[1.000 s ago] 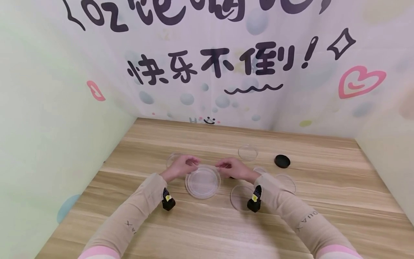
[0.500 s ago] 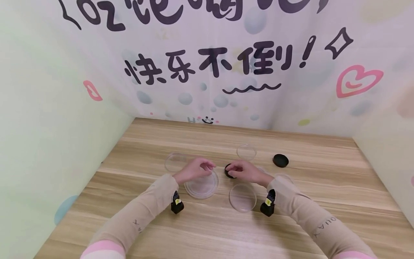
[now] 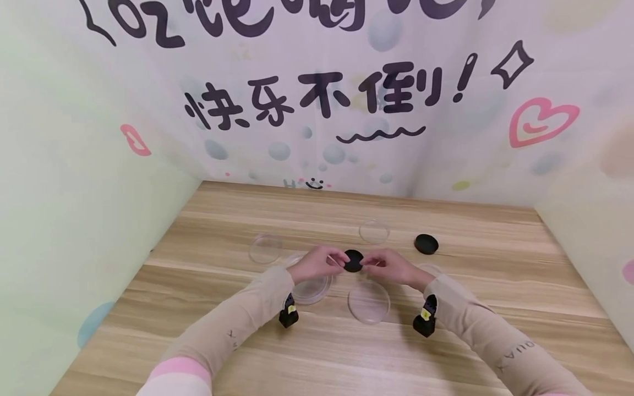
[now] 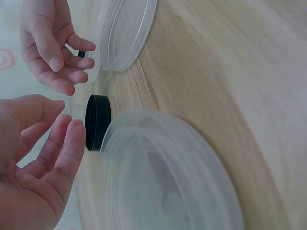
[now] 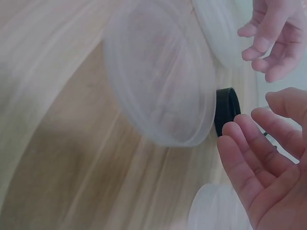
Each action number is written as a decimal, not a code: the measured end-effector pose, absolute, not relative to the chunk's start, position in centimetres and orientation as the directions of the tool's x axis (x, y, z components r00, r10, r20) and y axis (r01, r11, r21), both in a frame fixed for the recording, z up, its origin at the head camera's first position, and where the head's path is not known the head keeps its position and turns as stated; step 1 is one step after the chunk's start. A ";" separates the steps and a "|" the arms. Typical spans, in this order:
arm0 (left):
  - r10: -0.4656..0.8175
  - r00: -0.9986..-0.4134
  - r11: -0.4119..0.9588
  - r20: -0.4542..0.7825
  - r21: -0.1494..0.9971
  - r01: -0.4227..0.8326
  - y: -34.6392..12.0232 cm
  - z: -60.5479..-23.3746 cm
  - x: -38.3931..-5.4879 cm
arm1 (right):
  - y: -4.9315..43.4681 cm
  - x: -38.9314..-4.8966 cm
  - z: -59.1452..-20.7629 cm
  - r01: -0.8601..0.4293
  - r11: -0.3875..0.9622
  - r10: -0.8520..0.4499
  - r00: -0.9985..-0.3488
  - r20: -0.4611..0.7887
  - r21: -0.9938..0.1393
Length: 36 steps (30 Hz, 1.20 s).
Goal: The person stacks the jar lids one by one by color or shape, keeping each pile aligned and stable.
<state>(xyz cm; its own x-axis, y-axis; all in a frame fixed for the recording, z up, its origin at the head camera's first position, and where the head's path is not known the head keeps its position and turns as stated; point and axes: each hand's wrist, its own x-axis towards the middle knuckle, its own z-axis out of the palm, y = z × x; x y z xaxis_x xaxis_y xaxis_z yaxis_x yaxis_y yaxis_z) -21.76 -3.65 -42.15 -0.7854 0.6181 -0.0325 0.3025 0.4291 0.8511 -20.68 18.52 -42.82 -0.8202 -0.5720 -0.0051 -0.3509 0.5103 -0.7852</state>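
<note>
A small round black lid with a raised rim lies on the wooden table between my two hands. Just left of it is my left hand, its fingers loosely bent around air in the left wrist view. My right hand hovers at the lid's right side; the right wrist view shows its relaxed fingers close to the rim. Whether any fingertip touches the lid I cannot tell. Under my left wrist lies a larger clear round lid, partly covered. Another clear lid sits in front of the black one.
Farther back on the table are a clear disc-like lid at left, another clear lid at centre, and a second black lid at right. A clear rim shows behind my right wrist. A printed cloth hangs behind the table.
Both hands have left the larger clear lid and shifted right. The right hand was over the black lid half a second ago; now the hands flank it, with the lid fully exposed.
</note>
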 end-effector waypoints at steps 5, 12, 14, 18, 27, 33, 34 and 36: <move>0.627 -0.778 0.439 -0.045 0.845 0.305 -2.5 -42.3 -21.8 | 19.3 -20.4 -43.2 -0.371 0.525 -0.576 -0.818 0.002 -0.766; 0.644 -0.758 0.459 -0.106 0.846 0.272 -1.6 -42.6 -21.6 | 19.9 -19.8 -43.6 -0.325 0.554 -0.557 -0.829 -0.051 -0.767; 0.647 -0.750 0.465 -0.135 0.850 0.248 -1.4 -42.6 -21.5 | 20.1 -19.7 -43.7 -0.343 0.553 -0.563 -0.826 -0.036 -0.760; 0.655 -0.731 0.485 -0.192 0.849 0.211 -1.0 -42.5 -21.3 | 20.5 -19.5 -43.9 -0.359 0.530 -0.579 -0.815 -0.018 -0.768; 0.688 -0.693 0.536 -0.213 0.794 0.288 -0.2 -42.7 -21.6 | 20.8 -19.2 -44.3 -0.314 0.458 -0.602 -0.798 -0.030 -0.832; 0.710 -0.670 0.552 -0.217 0.762 0.339 0.2 -42.8 -21.7 | 20.6 -18.7 -43.9 -0.338 0.470 -0.605 -0.796 -0.019 -0.815; 0.715 -0.666 0.552 -0.213 0.757 0.350 0.2 -42.8 -21.7 | 20.7 -18.7 -44.0 -0.344 0.474 -0.605 -0.796 -0.016 -0.811; 0.720 -0.664 0.550 -0.202 0.750 0.368 0.3 -42.8 -21.7 | 20.7 -18.7 -44.1 -0.357 0.477 -0.606 -0.795 -0.006 -0.804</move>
